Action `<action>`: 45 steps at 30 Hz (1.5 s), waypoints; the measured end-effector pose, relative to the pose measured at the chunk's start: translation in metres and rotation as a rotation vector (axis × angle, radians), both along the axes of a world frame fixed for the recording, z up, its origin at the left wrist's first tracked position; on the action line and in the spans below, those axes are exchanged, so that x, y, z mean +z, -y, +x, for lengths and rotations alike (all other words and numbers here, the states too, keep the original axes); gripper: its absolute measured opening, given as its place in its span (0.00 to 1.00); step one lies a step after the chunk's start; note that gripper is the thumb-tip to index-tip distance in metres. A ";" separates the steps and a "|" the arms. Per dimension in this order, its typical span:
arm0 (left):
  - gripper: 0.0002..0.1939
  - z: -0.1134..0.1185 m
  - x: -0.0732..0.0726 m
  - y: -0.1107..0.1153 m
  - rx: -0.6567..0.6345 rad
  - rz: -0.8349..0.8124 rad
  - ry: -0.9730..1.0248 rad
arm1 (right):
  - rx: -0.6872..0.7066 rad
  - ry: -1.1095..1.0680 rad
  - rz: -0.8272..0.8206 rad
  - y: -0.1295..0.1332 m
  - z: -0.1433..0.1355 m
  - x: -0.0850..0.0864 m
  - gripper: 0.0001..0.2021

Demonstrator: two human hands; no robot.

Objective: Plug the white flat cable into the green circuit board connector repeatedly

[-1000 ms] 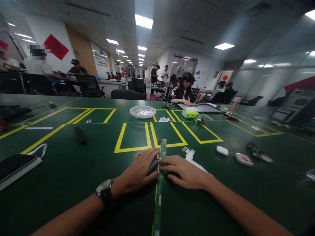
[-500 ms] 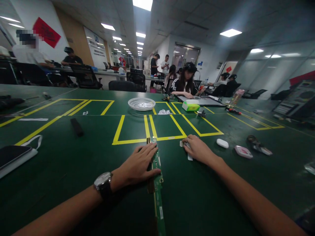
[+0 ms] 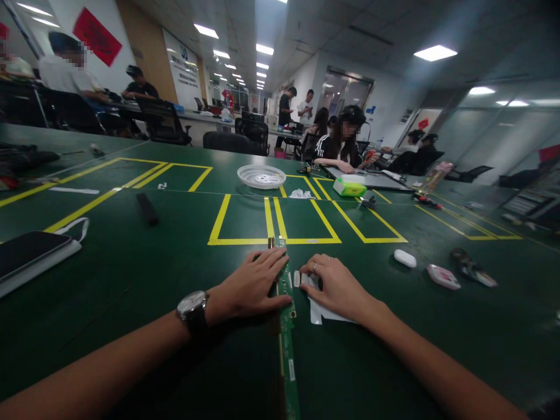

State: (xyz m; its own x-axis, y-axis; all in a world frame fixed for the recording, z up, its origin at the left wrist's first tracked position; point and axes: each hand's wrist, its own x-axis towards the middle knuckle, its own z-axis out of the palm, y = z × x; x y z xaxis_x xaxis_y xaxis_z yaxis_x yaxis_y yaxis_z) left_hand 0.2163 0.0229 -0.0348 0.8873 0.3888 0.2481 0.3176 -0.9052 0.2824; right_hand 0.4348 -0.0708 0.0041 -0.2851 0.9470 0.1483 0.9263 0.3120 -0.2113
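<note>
Circuit board (image 3: 287, 350) lies under the left hand (image 3: 249, 283), grip spread flat, while the right hand (image 3: 339, 286) pinches a white strip (image 3: 316, 312)

My right hand (image 3: 339, 286) has room ahead up to the green box (image 3: 350, 187); circuit board (image 3: 289, 350), left hand (image 3: 251, 286) block leftward.

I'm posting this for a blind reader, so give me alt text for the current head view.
A person's left hand lies on a long green circuit board on a green table; the right hand holds a flat white strip beside it. A white basket stands farther back.
</note>
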 end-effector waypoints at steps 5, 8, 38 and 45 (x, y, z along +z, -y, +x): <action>0.41 0.000 0.002 0.002 0.002 -0.010 0.001 | -0.015 0.016 -0.015 0.002 -0.004 0.004 0.10; 0.40 -0.001 0.002 0.002 0.004 -0.024 0.018 | -0.007 0.037 -0.013 0.003 -0.004 0.004 0.11; 0.42 -0.001 0.003 0.000 -0.063 -0.035 -0.057 | 0.200 -0.088 -0.029 -0.001 0.005 0.002 0.12; 0.41 0.000 0.001 -0.001 -0.071 -0.029 -0.064 | 0.179 -0.102 -0.018 -0.002 0.005 -0.001 0.11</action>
